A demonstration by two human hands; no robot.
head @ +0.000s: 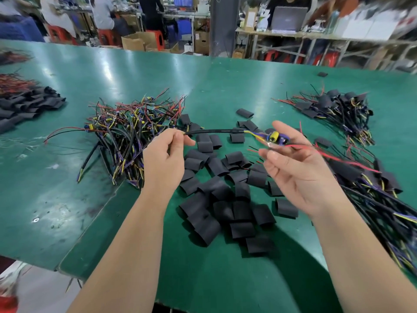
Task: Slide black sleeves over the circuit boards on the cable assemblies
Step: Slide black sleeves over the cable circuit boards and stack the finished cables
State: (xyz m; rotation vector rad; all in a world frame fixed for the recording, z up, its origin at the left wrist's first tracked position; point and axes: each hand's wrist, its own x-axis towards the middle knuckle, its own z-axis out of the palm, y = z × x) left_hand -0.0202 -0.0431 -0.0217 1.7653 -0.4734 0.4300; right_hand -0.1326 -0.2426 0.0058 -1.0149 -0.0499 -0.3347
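Green table (pixel 112 71), sleeves (pixel 225 199) beneath cable (pixel 214 131)

Green desk (pixel 135 82), black sleeves (pixel 225 199) all over, held cable (pixel 214 131) black w/ yellow/purple wires, red lead (pixel 338 159), yellow part (pixel 274 135).

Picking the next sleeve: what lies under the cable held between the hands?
Loose black sleeves on the green table lie below the cable. What the heap itself covers cannot be seen.

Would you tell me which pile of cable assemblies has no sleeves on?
The pile just left of the left hand: its boards show bare, while the far-left pile and right piles are sleeved.
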